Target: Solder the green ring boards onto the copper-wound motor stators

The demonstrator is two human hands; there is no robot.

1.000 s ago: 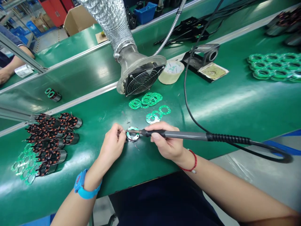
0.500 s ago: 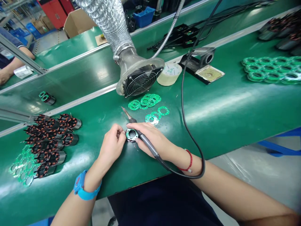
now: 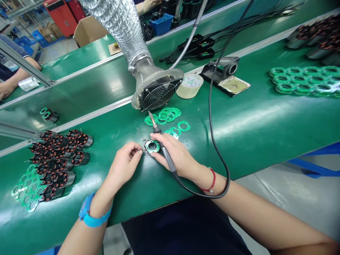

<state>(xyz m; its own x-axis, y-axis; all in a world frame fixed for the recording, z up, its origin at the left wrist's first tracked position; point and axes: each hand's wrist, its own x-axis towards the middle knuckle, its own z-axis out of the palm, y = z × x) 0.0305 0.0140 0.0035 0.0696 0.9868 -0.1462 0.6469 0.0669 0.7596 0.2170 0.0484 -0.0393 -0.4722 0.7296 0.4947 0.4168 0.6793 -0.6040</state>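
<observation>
A small motor stator with a green ring board on top point(image 3: 151, 146) stands on the green bench mat between my hands. My right hand point(image 3: 177, 157) is closed round a soldering iron point(image 3: 162, 146), whose tip points up and away toward the extractor fan. Fingers of that hand touch the stator's right side. My left hand point(image 3: 124, 165) is curled in a pinch just left of the stator, holding something thin I cannot make out.
A fume extractor fan point(image 3: 157, 92) on a silver hose hangs close behind. Loose green ring boards point(image 3: 166, 115) lie beyond the stator. Several wound stators point(image 3: 60, 156) sit at left, with more boards point(image 3: 302, 83) at right. An iron stand point(image 3: 224, 72) and tape roll point(image 3: 190, 85) stand behind.
The soldering iron swung from lying across the stator to pointing up and away from it. My left hand drew slightly back from the stator.
</observation>
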